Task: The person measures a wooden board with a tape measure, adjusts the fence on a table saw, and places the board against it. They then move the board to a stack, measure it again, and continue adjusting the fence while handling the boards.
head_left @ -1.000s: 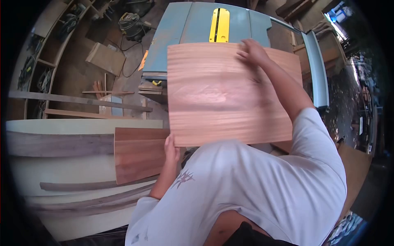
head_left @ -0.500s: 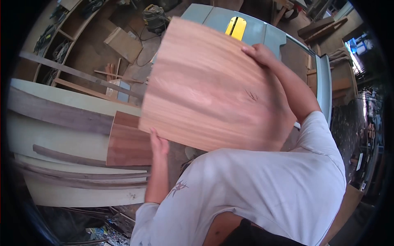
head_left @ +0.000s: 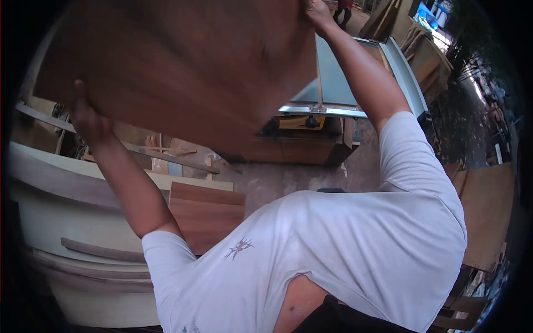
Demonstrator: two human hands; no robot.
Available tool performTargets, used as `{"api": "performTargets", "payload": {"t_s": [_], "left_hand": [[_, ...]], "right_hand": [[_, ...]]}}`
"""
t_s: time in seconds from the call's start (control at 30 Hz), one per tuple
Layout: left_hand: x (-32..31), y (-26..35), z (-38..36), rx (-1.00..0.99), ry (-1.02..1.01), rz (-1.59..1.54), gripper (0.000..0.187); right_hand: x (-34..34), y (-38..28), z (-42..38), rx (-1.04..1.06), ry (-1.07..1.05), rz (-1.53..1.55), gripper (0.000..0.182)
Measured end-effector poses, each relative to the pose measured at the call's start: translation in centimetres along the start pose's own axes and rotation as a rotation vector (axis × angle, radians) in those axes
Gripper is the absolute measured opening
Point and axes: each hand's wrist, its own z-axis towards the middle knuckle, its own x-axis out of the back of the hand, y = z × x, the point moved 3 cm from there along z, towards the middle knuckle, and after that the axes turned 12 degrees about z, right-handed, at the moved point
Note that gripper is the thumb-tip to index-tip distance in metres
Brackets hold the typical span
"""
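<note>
A large wooden panel (head_left: 189, 66) is held up in front of me, tilted, its near face in shadow and slightly blurred. At its lower left edge my left hand (head_left: 91, 119) grips it, thumb on the near face and the other fingers partly hidden. My right hand (head_left: 321, 15) closes on its right edge near the top of the view. Behind the panel, a table saw (head_left: 336, 77) with a pale blue-grey top and a metal rail along its front is partly covered.
To the left, pale boards (head_left: 105, 222) carry dark wood strips (head_left: 105, 250) and a smaller reddish-brown panel (head_left: 205, 213). A brown sheet (head_left: 486, 216) leans at the right. Beyond the saw, part of another person (head_left: 344, 12) shows at the top.
Both hands have raised the panel and moved it up and to the left. It has tilted, so its near face is now darker, and the saw's front rail has come into view.
</note>
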Motion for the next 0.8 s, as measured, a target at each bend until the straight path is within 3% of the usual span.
{"api": "performTargets", "payload": {"t_s": [0.07,0.23,0.3,0.4,0.47,0.57,0.63,0.7,0.73,0.8], "left_hand": [[-1.6,3.7,-0.4,-0.106,0.059,0.142,0.057],[-2.4,7.0,-1.5,-0.238,0.154,0.375,0.052],[-4.3,7.8,-3.0,-0.239,0.203,0.444,0.049],[-7.0,8.5,-4.3,-0.296,0.291,0.736,0.046],[-8.2,8.0,-4.9,-0.404,0.107,0.595,0.047],[-11.9,7.5,-6.7,-0.469,0.070,0.785,0.045],[-14.9,7.4,-7.9,-0.517,0.021,0.744,0.043],[-17.6,7.1,-9.7,-0.545,-0.036,0.706,0.042],[-19.1,7.0,-10.3,-0.507,-0.034,0.774,0.041],[-22.4,6.8,-11.8,-0.475,-0.038,0.834,0.041]], "right_hand": [[-1.7,0.6,-0.8,0.008,-0.061,0.282,0.082],[-4.4,2.8,-2.7,-0.074,-0.130,0.333,0.092],[-4.8,4.6,-2.7,0.083,-0.099,0.253,0.086],[-5.9,7.1,-2.3,0.095,-0.124,0.405,0.076],[-5.9,8.3,-2.5,0.098,-0.150,0.501,0.071],[-5.3,11.9,-2.4,0.079,-0.153,0.487,0.073],[-4.3,12.5,-1.7,0.032,-0.214,0.589,0.075],[-3.4,13.2,-2.4,-0.069,-0.257,0.643,0.076],[-2.9,13.8,-2.7,-0.288,-0.193,0.710,0.068],[-1.5,12.8,-3.2,-0.330,-0.178,0.638,0.063]]}}
